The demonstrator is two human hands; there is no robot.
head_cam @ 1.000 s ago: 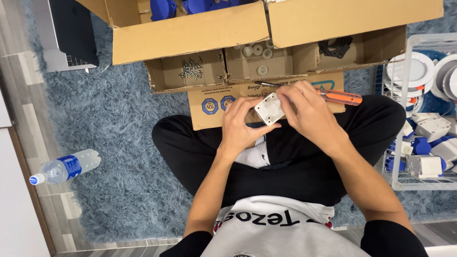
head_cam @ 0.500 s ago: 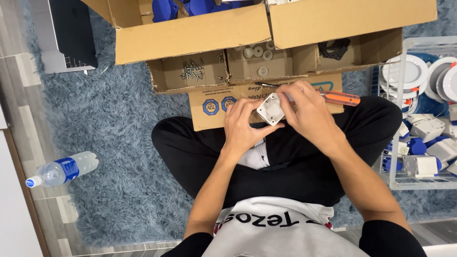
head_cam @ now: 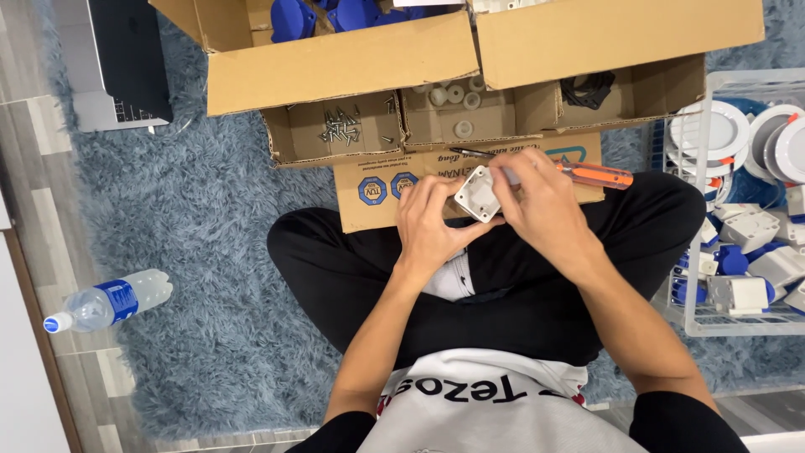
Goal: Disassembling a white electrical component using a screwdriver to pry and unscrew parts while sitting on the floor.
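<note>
A person sits cross-legged on a shaggy blue-grey rug (head_cam: pixel 193 243), seen from above. Both hands meet just above the lap around a small white square box (head_cam: pixel 477 194) with rounded corners.

The left hand (head_cam: pixel 432 225) cups the white square box from below and behind, its grip closed on it, thumb and fingers wrapped round the near edges. The right hand (head_cam: pixel 541 205) also has its grip closed on the box from the right side, fingertips pressing on its top edge. Compared with a second ago, the box has tilted slightly and sits a little higher between the hands, and the right fingers have shifted over its top; the hands appear to be working at the casing, though which part they press is too small to tell.

Just beyond the grip, touching the right hand's far side, lies an orange-handled screwdriver (head_cam: pixel 591 174) on a flat cardboard flap (head_cam: pixel 369 205), unmoved.

Further out stand open cardboard boxes (head_cam: pixel 335 67): one compartment holds loose screws (head_cam: pixel 340 127), another small white rings (head_cam: pixel 457 94).

Well to the right of the grip, a white wire rack (head_cam: pixel 696 319) holds round white lamps. Far left lies a plastic water bottle (head_cam: pixel 109 300).
</note>
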